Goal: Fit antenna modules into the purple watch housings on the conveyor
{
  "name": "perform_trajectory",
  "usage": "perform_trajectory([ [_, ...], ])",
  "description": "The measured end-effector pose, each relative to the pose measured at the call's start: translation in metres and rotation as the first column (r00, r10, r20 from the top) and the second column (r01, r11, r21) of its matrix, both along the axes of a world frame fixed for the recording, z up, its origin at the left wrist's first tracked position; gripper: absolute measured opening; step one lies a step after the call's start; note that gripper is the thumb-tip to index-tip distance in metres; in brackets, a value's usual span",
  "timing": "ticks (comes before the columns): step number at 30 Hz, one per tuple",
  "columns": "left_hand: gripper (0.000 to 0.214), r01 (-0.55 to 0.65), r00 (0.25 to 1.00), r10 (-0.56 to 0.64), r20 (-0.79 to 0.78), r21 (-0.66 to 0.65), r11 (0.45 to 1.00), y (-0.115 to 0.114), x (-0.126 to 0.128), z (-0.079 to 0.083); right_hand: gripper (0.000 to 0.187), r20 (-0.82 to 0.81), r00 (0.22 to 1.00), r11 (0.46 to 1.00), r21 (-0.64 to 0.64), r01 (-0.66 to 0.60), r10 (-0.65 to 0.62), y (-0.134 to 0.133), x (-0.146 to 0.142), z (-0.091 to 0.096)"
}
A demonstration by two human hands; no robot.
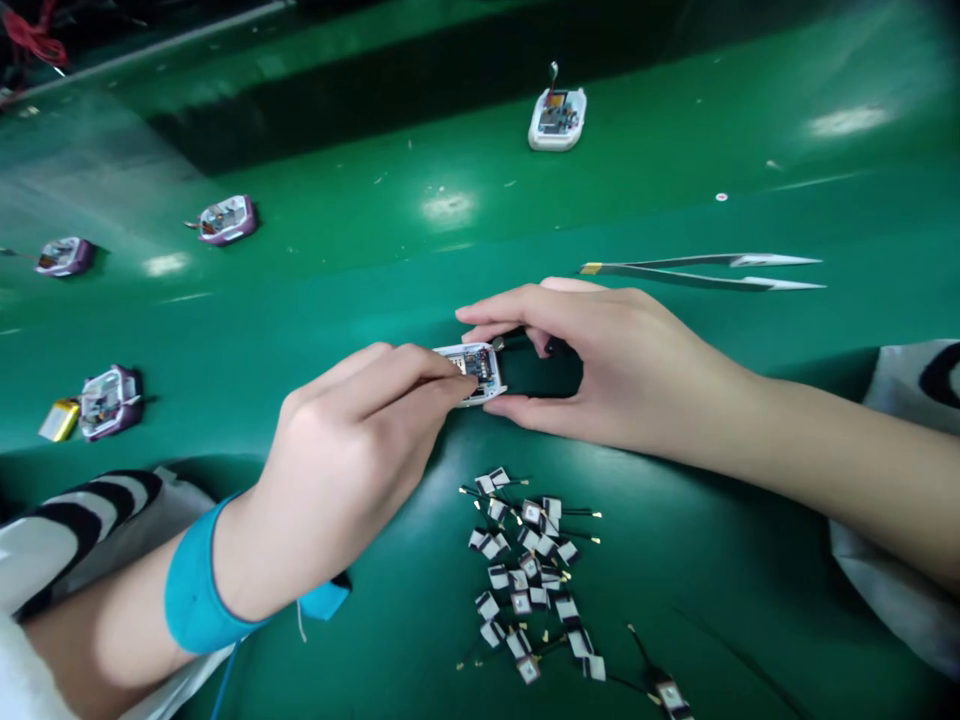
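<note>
A small white watch case (489, 372) with a bare circuit board inside is in front of me, partly covered by fingers. My left hand (360, 440), with a blue wrist band (199, 580), is closed with its fingertips on the case's left part and over the board. What else those fingertips may pinch is hidden. Around the case's right end curves my right hand (622, 355), thumb and fingers apart. Its thumb tip lies at the near corner, and its fingertips are beside the far edge. A small metallic part (498, 344) shows at the case's upper right corner.
Several small square antenna-like modules (529, 570) with black leads lie in a pile nearer me. Tweezers (705, 272) rest beyond my right hand. Other open cases, one white (557, 120) and three purple (227, 220), sit on the green mat. A yellow battery (59, 420) is at left.
</note>
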State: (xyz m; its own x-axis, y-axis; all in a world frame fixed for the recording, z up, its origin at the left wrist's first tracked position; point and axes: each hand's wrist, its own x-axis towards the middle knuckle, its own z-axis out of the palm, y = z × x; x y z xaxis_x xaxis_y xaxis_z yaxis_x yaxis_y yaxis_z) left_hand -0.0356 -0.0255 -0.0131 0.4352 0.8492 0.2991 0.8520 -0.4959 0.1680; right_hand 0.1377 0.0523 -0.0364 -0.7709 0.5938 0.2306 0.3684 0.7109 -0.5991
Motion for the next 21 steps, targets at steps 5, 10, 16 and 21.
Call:
perform_trajectory([
  [5,0.013,-0.005,0.997,0.009,-0.071,0.058,0.998,-0.0011,0.0005,0.0018,0.038,-0.023,0.999,1.000,0.016,-0.025,0.026,0.0000,0.0018,-0.0003],
  [10,0.014,-0.032,0.994,0.036,-0.103,0.042,0.999,0.0004,0.0019,0.0042,0.037,-0.030,0.999,0.999,0.021,-0.031,0.031,-0.0002,0.0028,0.0004],
  [16,0.015,-0.064,0.993,0.067,-0.096,0.035,0.997,-0.0003,0.0038,0.0052,0.036,-0.028,0.999,0.999,0.044,-0.019,0.020,-0.0002,0.0020,-0.0007],
  [21,0.015,-0.076,0.991,0.079,-0.104,0.031,0.997,-0.0010,0.0049,0.0071,0.037,-0.034,0.999,0.996,0.090,-0.015,0.018,0.0003,0.0022,-0.0008],
])
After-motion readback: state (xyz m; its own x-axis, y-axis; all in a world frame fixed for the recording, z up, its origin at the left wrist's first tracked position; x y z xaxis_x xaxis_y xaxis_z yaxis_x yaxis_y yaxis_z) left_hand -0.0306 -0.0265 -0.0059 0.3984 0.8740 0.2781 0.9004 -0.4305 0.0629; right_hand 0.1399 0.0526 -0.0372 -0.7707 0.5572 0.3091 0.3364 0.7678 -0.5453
